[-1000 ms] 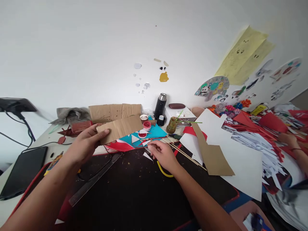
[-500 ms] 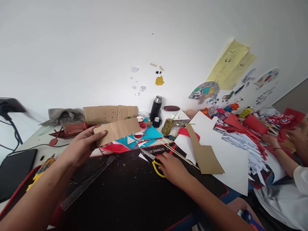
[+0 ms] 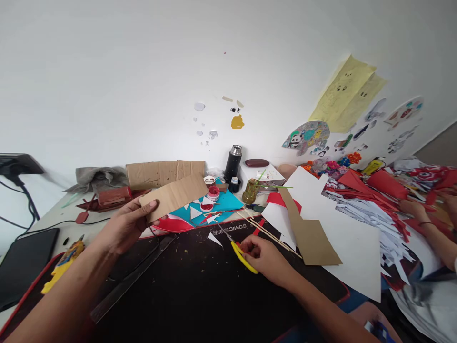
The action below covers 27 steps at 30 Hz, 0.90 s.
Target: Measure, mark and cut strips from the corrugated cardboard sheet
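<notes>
Between the thumb and fingers of my left hand point(image 3: 130, 221), a rectangular strip of brown cardboard point(image 3: 178, 195) is pinched by its left end, raised above the far part of the black mat point(image 3: 185, 286). My right hand point(image 3: 266, 259) grips scissors point(image 3: 244, 259) by their yellow and red handles. The blades point away and to the left, toward a small white paper triangle point(image 3: 214, 239) on the mat. Fingers partly hide the handles. A metal ruler point(image 3: 132, 281) lies slantwise on the mat below my left hand.
Thin wooden sticks point(image 3: 273, 233), brown card point(image 3: 317, 243) and white paper point(image 3: 357, 252) lie right of my right hand. Behind stand a black thermos point(image 3: 233, 162), a glass jar point(image 3: 251, 191) and red paint pots point(image 3: 213, 192). A co-worker's hand point(image 3: 412, 209) is among papers at far right.
My right hand has lifted the scissors from the mat and turned them, its fingers now closed around the handles. My left hand still holds the cardboard strip, nearly unmoved.
</notes>
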### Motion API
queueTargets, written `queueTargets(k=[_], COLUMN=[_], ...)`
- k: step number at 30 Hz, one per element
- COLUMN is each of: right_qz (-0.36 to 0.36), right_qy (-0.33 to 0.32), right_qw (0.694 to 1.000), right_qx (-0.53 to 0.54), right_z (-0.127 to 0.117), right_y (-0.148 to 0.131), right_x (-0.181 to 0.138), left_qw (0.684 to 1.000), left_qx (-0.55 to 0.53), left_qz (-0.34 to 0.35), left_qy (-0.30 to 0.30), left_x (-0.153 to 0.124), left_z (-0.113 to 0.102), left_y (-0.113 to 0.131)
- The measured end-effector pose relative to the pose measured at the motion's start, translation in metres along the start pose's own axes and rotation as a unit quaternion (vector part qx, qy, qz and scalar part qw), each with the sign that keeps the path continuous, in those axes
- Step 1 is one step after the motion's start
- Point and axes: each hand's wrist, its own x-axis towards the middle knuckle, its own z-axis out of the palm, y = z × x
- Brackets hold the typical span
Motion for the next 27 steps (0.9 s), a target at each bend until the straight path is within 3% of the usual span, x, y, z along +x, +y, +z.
queueTargets(k=[2,5,7,9,12,15,19,27], right_qz=[0.016,-0.01,-0.056,-0.081,-0.038,-0.032,-0.066,-0.104], right_qy=[-0.012,0.032,0.067,0.038,-0.073,-0.116,-0.16,-0.244], right_qw=[0.985,0.927,0.884,0.859,0.856,0.876,0.886,0.875], right_qx=[0.174,0.374,0.46,0.505,0.511,0.467,0.43,0.405], right_z=[-0.001,0.002,0.012,0.028,0.054,0.068,0.066,0.073], right_y=[-0.001,-0.007,-0.011,-0.011,-0.007,-0.006,-0.014,-0.028], right_x=[-0.003,-0.007,-0.008,-0.005,0.001,0.007,0.014,0.028], left_qw=[1.0,1.0,0.999,0.999,0.999,0.998,0.998,0.997], left_qx=[-0.007,-0.017,-0.023,-0.028,-0.032,-0.033,-0.038,-0.043], left_qz=[-0.002,-0.005,-0.005,-0.006,-0.007,-0.006,-0.006,-0.004], left_qy=[0.004,0.018,0.027,0.033,0.042,0.05,0.059,0.068], left_x=[0.0,0.0,0.0,0.0,-0.001,-0.002,-0.004,-0.009], left_z=[0.0,0.001,0.002,0.003,0.004,0.004,0.006,0.015], left_y=[0.0,0.0,-0.001,-0.002,-0.002,0.0,0.004,0.008])
